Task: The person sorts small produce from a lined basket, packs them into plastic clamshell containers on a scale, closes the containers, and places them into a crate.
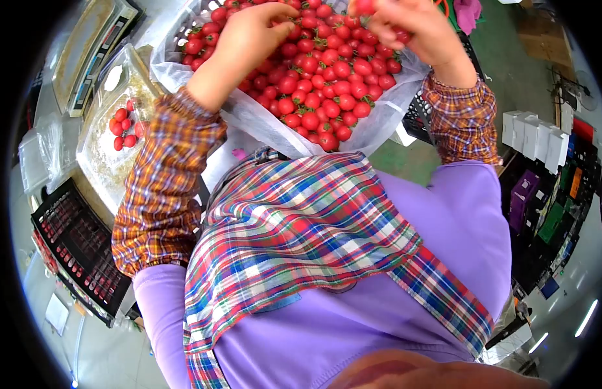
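A mass of red cherry tomatoes (320, 84), some with green stems, fills a crate lined with thin white sheeting (268, 126). Over its left part reaches my left hand (252, 35); thumb and forefinger are apart, with nothing visible between them. My right hand (421, 32) is raised above the right side, slightly blurred, its fingers closed around a cherry tomato (402, 36). Another red tomato (362, 6) shows at its fingertips by the top edge of the view. Both forearms wear checked sleeve covers.
To the left, a clear plastic-covered scale (96, 152) bears several loose tomatoes (124, 126). Below it stands a black tray (80, 240) of small packs. A black crate (421, 117) adjoins the lined one. White boxes (534, 139) and dark crates stand at right.
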Demonstrator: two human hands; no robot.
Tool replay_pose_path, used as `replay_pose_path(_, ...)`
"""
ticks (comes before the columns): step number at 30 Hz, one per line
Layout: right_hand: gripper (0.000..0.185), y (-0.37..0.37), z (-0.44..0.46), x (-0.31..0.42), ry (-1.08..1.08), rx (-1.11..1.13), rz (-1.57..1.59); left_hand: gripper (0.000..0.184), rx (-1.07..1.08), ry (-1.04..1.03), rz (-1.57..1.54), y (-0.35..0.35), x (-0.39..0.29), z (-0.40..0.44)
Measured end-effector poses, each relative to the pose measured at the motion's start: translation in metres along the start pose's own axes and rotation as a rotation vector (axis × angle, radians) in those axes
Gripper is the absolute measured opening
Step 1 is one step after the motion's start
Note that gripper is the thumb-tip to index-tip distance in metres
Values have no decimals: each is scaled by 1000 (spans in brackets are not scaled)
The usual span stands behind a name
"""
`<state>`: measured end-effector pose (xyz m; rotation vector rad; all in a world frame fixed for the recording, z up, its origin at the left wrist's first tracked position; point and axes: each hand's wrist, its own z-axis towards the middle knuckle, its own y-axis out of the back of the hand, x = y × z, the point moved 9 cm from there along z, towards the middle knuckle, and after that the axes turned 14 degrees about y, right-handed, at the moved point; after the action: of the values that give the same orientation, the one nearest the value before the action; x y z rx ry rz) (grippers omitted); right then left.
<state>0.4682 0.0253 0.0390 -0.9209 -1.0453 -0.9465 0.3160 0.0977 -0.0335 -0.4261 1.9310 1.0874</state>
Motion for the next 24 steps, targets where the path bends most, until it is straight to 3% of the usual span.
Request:
replay_pose_path(1,31,3,-5,3,-7,-114,336,23,-115,-288,288,-7,-22,-2)
replay_pose_path(2,32,6,-4,11,60,-85,522,27,-235,-579,577,-22,-42,-12)
replay_pose_path(4,29,6,-4,27,48,-314,696,24,-210,-453,713,-39,-35,1)
replay_pose_path(6,25,19,-7,20,57,-332,561,19,-202,-416,828,-45,-35,9)
replay_pose_path(7,23,26,-10,13,61,-341,498,14,-209,-494,760,-39,-40,11)
replay_pose_path(8,20,32,-12,5,19,-336,318,19,-161,-321,767,-33,-27,26)
replay_pose_path(10,16,37,-16,-5,-68,-325,-40,24,35,-75,175,-9,-16,32)
replay_pose_path(11,12,35,-17,-1,-98,-370,-155,14,153,149,-271,-5,-12,27)
replay_pose_path(14,12,35,-24,-2,-256,-367,-475,18,600,505,-1005,-13,-9,1)
replay_pose_path(15,11,34,-18,7,-128,-339,-668,20,673,456,-998,-17,-18,-5)
replay_pose_path(17,11,32,-17,18,-135,-367,-757,28,815,352,-982,-28,-37,-15)
replay_pose_path(18,11,32,-16,23,-138,-381,-802,26,707,327,-792,-37,-22,-3)
replay_pose_path(20,11,31,-11,33,-18,-377,-798,20,315,-6,-304,-50,-27,2)
replay_pose_path(21,11,30,-9,38,42,-375,-795,18,214,-223,121,-54,-53,-9)
replay_pose_path(22,11,28,-8,40,55,-372,-817,21,-69,-619,406,-60,-70,-24)
replay_pose_path(24,11,24,-4,44,86,-369,-861,20,-27,-575,636,-84,-71,-24)
